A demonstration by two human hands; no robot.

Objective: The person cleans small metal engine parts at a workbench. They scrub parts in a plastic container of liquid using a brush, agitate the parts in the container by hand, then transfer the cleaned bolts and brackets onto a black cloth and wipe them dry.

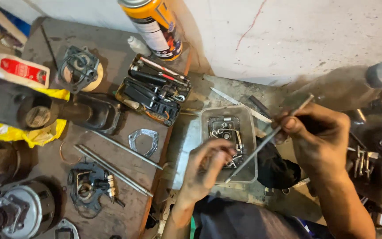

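Head view, looking down on a grimy workbench.

Right hand: fingers pinched round a thin metal rod, gripped in its upper part. The rod slants from above the fingertips down and leftward; its lower end lies over the near corner of a clear plastic tray.

Left hand: fingers curled and dipped into the tray among small metal parts, springs and clips. Whether they grasp a piece cannot be told; the fingertips hide it. The rod's lower end passes just beside these fingertips, on their right.

Beyond the left fingertips, farther up the bench: an open black tool case, and past it an orange spray can standing against the white wall.

Left of the left fingers, well apart: two long steel rods lying side by side, a flat grey gasket above them, and a small carburettor-like assembly below them. Farther left: yellow cloth under a dark cylindrical housing, and a white-and-red bottle.

Right of the right fingers: a dark engine block with studs, just beside the wrist.
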